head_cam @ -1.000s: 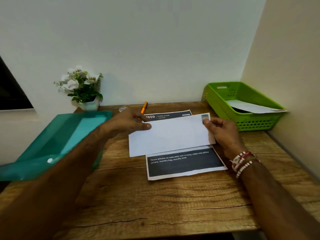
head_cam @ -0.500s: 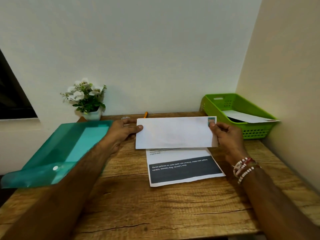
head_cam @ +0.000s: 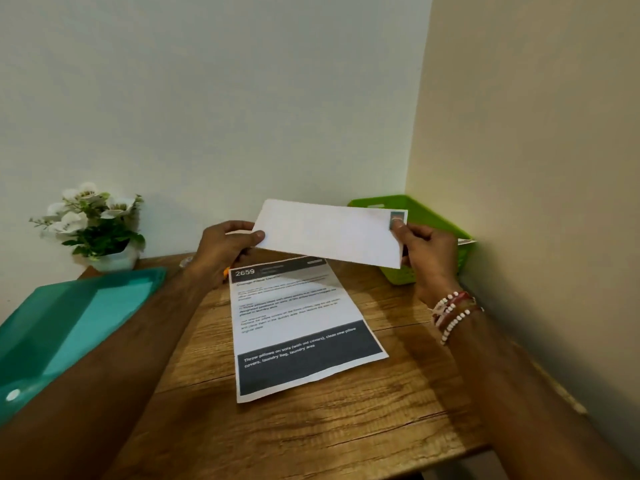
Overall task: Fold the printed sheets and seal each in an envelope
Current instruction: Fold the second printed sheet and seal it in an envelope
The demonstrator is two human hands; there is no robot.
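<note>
Envelope (head_cam: pixel 329 233): white, held in the air above the far end of the surface (head_cam: pixel 311 427), long edge roughly level, tilted slightly down to the right. Left hand (head_cam: pixel 221 247) pinches its left end. Right hand (head_cam: pixel 427 258) pinches the right end, thumb on the stamp (head_cam: pixel 397 216). The flap side faces away, so I cannot tell whether it is open.

Printed sheet (head_cam: pixel 298 323): flat and unfolded on the surface below the envelope, not touching it.

Risks, as judged:
- Both hands are occupied, so the sheet cannot be folded until the envelope is put down. Laid on the sheet, it would be in the way of the fold.
- A crooked or too-wide fold would jam at the envelope mouth or tear it.
- Grip is at the ends only, so pressing inward would buckle the envelope.
- The sheet's near corner is close to the surface edge, and a nudge from a forearm could slide it off.
- Green basket (head_cam: pixel 433 216) sits just behind the right hand, and a careless swing could knock it.
</note>
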